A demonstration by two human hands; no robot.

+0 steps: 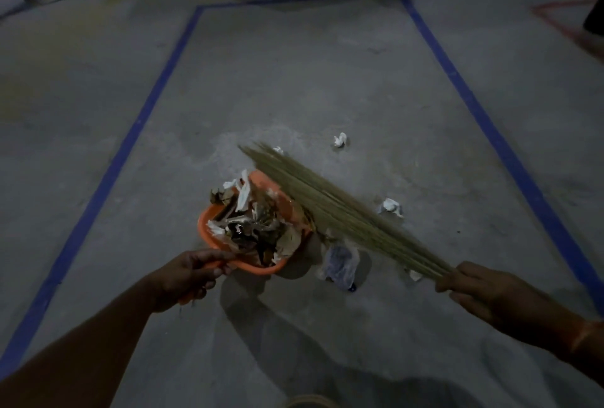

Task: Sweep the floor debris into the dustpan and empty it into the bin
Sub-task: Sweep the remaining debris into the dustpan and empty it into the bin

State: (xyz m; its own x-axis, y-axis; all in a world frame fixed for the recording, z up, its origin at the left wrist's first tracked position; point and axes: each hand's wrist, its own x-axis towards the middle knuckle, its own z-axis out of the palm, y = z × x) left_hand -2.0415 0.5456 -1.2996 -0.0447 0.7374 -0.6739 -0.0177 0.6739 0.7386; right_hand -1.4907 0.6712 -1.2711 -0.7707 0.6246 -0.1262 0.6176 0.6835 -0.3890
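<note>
head: stiff straw broom (330,208), orange dustpan (209,227)

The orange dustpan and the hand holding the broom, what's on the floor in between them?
In the head view, a crumpled clear plastic bag lies on the floor between the orange dustpan and the right hand, under the broom.

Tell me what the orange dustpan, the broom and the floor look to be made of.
Orange dustpan: probably moulded plastic, given its uniform bright colour and smooth rounded rim.
Straw-coloured broom: a bundle of thin dry plant fibres, likely grass or palm ribs; separate pale strands fan out from the right hand.
Grey floor: looks like bare concrete, matte and blotchy, marked with blue tape lines.
</note>
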